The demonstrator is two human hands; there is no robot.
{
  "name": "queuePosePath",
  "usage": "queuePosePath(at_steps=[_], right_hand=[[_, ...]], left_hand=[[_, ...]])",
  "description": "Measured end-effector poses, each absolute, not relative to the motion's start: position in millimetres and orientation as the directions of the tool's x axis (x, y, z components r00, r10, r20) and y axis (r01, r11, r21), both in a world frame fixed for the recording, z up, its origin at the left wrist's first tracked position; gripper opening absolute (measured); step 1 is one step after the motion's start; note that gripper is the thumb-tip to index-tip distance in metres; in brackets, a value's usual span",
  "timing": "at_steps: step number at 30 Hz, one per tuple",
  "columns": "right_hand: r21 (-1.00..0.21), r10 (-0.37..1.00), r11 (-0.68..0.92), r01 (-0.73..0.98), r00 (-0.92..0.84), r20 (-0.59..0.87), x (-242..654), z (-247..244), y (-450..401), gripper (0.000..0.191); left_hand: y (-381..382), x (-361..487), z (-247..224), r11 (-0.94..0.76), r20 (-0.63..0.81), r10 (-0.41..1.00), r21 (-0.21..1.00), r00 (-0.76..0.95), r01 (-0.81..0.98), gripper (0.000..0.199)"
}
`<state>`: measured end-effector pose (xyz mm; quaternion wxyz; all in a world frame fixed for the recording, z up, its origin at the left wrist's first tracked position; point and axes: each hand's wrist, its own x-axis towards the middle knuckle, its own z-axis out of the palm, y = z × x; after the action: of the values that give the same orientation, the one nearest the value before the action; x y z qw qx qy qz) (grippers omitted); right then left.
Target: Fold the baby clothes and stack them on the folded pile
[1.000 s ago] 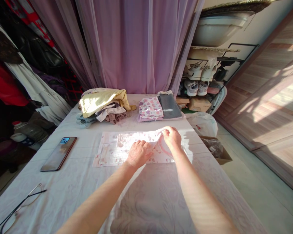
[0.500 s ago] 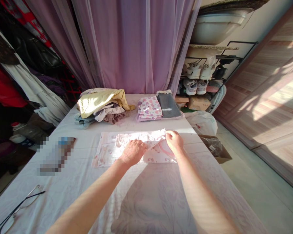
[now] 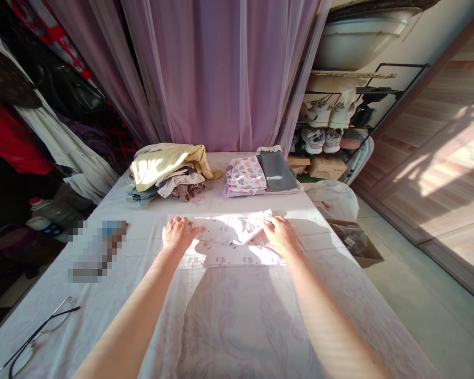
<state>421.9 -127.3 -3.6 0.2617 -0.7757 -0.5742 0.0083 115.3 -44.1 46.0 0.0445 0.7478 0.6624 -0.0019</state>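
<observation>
A white garment (image 3: 221, 247) with a small pinkish print lies flattened into a long strip across the middle of the table, partly in bright sun. My left hand (image 3: 179, 234) rests on its left end, fingers spread and thumb pointing right. At the opposite end, my right hand (image 3: 282, 235) has its fingertips bent over a bunched fold of the fabric and appears to pinch it. Behind the garment are two groups of clothes: a loose pile (image 3: 168, 171) with a yellow piece on top, and neatly folded pieces, one with pink patches (image 3: 245, 175), one dark grey (image 3: 276, 172).
Eyeglasses (image 3: 35, 337) lie at the near left of the cloth-covered table (image 3: 237, 321), below a blurred-out flat object (image 3: 98, 250). A purple curtain (image 3: 209, 73) hangs behind. Shoes (image 3: 318, 113) on a rack, bags and a box (image 3: 363, 247) stand to the right.
My left hand has moved left from the garment's middle to its left end and its fingers have spread. My right hand stays at the right end, slightly lower. The view has shifted slightly.
</observation>
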Motion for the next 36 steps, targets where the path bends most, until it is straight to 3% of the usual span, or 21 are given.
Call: queuePosePath(at_steps=[4,10,16,19,22,25,27,31,36], right_hand=[[-0.407,0.91,-0.267,0.873,0.367,0.192,423.5,1.4,-122.7,0.019],[-0.422,0.916,-0.289,0.859,0.377,0.14,427.4,7.3,-119.4,0.018],[-0.417,0.9,-0.244,0.875,0.365,0.239,426.4,-1.4,-118.8,0.022],[-0.409,0.869,-0.165,0.898,0.328,0.37,421.5,-1.3,-120.9,0.028],[-0.378,0.895,0.009,0.926,0.161,0.416,405.7,0.9,-121.5,0.033],[-0.318,0.941,0.224,0.921,-0.119,0.316,385.5,-0.1,-119.7,0.037],[-0.266,0.953,0.272,0.925,-0.219,0.21,378.3,-2.7,-118.7,0.042],[-0.182,0.977,0.213,0.96,-0.204,0.068,387.2,-8.2,-119.3,0.051],[-0.132,0.996,0.088,0.987,-0.084,0.031,406.5,-16.5,-120.0,0.053]], left_hand=[[-46.0,119.9,48.2,-0.141,-0.072,0.986,0.125,0.151,0.982,0.025],[-40.5,115.7,59.6,0.043,-0.073,0.997,0.413,-0.015,0.91,0.027],[-38.5,104.7,48.0,0.009,-0.111,0.993,0.317,0.027,0.948,0.037],[-47.3,108.6,41.0,-0.08,0.06,0.996,0.235,0.068,0.969,0.045],[-60.7,131.5,36.3,-0.306,0.22,0.939,0.181,0.265,0.935,0.041],[-73.0,169.6,27.6,-0.542,0.132,0.84,0.234,0.526,0.807,0.04],[-78.1,192.4,19.3,-0.557,0.06,0.824,0.274,0.564,0.784,0.045],[-80.8,208.0,6.2,-0.511,0.015,0.847,0.297,0.531,0.807,0.063],[-80.2,193.0,7.8,-0.495,-0.016,0.854,0.281,0.52,0.822,0.07]])
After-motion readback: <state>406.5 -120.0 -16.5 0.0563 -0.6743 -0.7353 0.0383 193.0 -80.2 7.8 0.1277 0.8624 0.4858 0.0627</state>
